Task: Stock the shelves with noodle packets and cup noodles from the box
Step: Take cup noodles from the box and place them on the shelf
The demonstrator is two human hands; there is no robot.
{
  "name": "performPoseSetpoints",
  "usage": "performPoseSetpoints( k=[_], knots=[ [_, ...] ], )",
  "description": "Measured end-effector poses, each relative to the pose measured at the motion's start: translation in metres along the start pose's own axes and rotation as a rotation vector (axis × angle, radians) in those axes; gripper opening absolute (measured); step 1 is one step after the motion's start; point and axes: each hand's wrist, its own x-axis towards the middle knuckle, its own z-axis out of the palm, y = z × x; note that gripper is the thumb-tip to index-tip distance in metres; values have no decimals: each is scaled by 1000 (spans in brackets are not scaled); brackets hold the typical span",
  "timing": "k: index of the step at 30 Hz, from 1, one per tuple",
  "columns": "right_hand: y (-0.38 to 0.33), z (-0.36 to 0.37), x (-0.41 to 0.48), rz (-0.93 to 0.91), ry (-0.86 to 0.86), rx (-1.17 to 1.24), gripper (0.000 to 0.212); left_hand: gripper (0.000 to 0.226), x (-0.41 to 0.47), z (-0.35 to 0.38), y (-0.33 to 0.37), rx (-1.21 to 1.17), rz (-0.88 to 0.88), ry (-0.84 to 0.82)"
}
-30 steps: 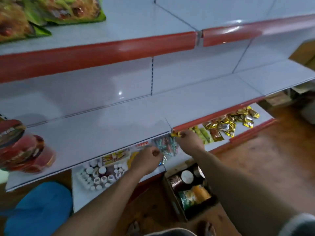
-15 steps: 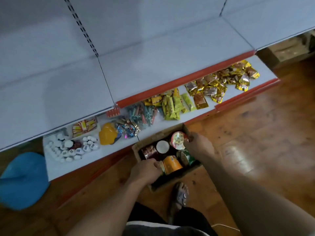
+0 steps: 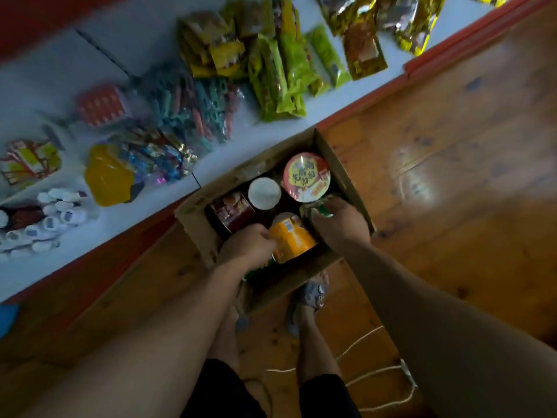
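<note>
A cardboard box [image 3: 342, 168] stands on the wooden floor against the bottom shelf. Inside lie a red-lidded cup noodle [image 3: 306, 178], an upturned cup with a white base [image 3: 264, 193], a dark red cup [image 3: 230, 211] and an orange cup [image 3: 291, 238] on its side. My left hand [image 3: 248, 247] is down in the box, its fingers curled against the orange cup. My right hand [image 3: 339, 223] grips a green-topped cup [image 3: 319, 208] at the box's right side; my hand hides most of that cup.
The white bottom shelf [image 3: 54, 70] with a red front edge carries green and yellow snack packets [image 3: 280, 70], gold packets [image 3: 391, 22], coloured pegs [image 3: 193, 107], a yellow bag [image 3: 107, 176] and small white bottles [image 3: 57, 215]. My sandalled feet [image 3: 310, 294] stand behind the box. A white cord [image 3: 379, 369] lies on the floor.
My view has dropped from the upper shelves to the box. Both hands went from the shelf edge down into the box and now hold cups there.
</note>
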Motion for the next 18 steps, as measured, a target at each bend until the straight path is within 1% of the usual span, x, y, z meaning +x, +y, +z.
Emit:
performPoseSetpoints(
  k=[4,5,8,11,13,15,18],
  knots=[
    [36,53,49,94,-15,32,47,20,74,29,-13,56,4,16],
    [44,67,57,105,-30,29,47,27,87,37,-17,71,7,4],
    [65,107,72,135,-72,41,52,66,118,60,-26,96,16,-61],
    [80,138,81,213,-109,61,49,110,133,81,-32,208,80,-140],
    [89,149,84,252,-129,51,51,130,139,97,-36,263,134,-154],
    [96,156,88,247,-149,41,52,139,144,111,-39,319,164,-129],
    [102,159,95,223,-152,45,53,138,149,122,-39,420,214,-22]
  ],
)
